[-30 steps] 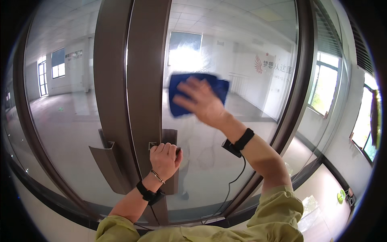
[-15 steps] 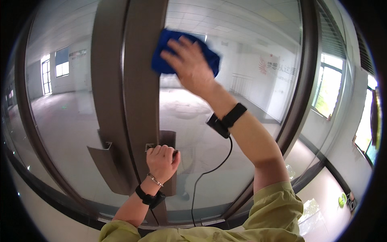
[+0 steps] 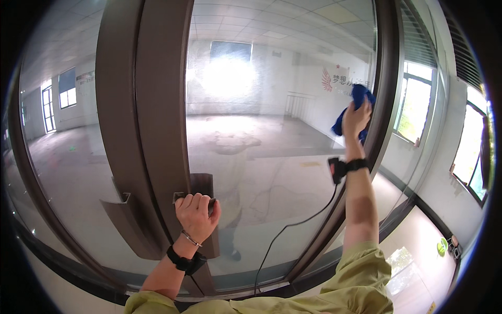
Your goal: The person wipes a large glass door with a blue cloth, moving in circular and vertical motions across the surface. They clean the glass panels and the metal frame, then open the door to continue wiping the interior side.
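Your left hand is clenched around the door handle, knuckles up, fingers wrapped over its top edge. The handle sits on the brown door frame, which runs up and away above that hand. A black wristband and a thin bracelet sit just below the hand on your wrist.

Your right hand is raised high and far to the right of the left one, pressing a blue cloth flat against the glass pane. Fingers are spread over the cloth, grasping it against the glass; the cloth shows above and to the left of the hand, partly hidden behind it. It lies right next to the right frame post, touching or nearly so, can't tell which.

A black band wraps the right wrist below the hand, and a black cable hangs from it, curving down between your arms. Both sleeves are yellow-green, at the lower edge. A second handle sticks out left of your left hand, apart from it.
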### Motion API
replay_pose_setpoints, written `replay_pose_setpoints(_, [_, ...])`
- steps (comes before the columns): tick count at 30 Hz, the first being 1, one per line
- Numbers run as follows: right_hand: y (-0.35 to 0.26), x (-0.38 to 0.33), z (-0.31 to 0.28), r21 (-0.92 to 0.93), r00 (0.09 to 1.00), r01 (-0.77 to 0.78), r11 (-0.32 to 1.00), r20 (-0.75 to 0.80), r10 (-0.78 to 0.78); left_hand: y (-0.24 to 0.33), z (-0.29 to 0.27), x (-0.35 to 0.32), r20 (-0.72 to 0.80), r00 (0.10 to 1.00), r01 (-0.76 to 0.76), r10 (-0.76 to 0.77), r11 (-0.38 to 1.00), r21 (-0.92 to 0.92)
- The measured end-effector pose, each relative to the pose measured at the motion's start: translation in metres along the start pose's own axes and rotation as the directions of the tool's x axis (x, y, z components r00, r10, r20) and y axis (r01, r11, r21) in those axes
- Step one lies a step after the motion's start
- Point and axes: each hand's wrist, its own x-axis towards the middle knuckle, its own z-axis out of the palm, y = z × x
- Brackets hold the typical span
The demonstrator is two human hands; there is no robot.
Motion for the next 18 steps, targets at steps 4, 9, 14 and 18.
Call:
replay_pose_setpoints(4, [-0.058, -0.154, -0.044, 0.317, 0.766, 0.555, 0.769, 0.167, -0.621, -0.005, -0.006, -0.005, -0.024, 1.000, -0.018, 0.019, 0.999, 0.050])
replay_pose_setpoints(9, [-0.079, -0.221, -0.108, 0.731, 0.099, 0.623, 0.278, 0.278, -0.955, -0.003, -0.005, -0.001, -0.024, 1.000, -0.020, 0.021, 1.000, 0.015])
replay_pose_setpoints(14, [-0.166, -0.132, -0.062, 0.615, 0.527, 0.621, 0.486, 0.131, -0.840, -0.006, -0.007, -0.008, -0.025, 1.000, -0.001, 0.002, 1.000, 0.027])
replay_pose_setpoints(18, [-0.268, -0.046, -0.043, 0.507, 0.664, 0.649, 0.567, -0.013, -0.748, -0.004, -0.009, -0.003, -0.036, 0.999, -0.011, 0.010, 1.000, -0.005])
